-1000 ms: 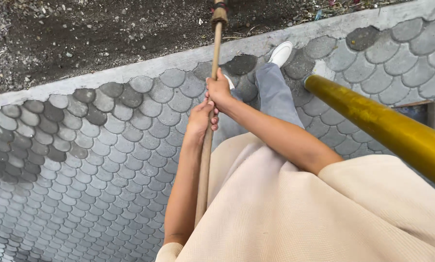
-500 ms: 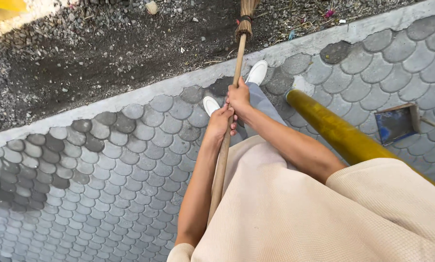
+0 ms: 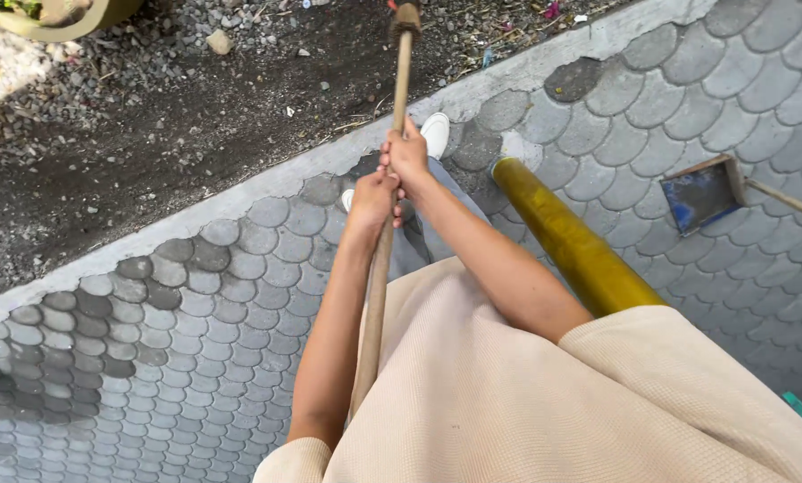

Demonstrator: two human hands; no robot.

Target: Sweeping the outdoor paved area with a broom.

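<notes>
- A long wooden broom handle (image 3: 385, 241) is seen running from the lower centre of the frame up to the top edge, above the dirt strip.
- The left hand (image 3: 371, 199) is wrapped shut around the handle at mid-frame.
- The right hand (image 3: 407, 156) is closed on the handle just above, touching the left.
- A yellow pole (image 3: 571, 241) is seen right of centre, over scalloped grey paving (image 3: 177, 340).
- A dustpan (image 3: 703, 192) lies at the right.
</notes>
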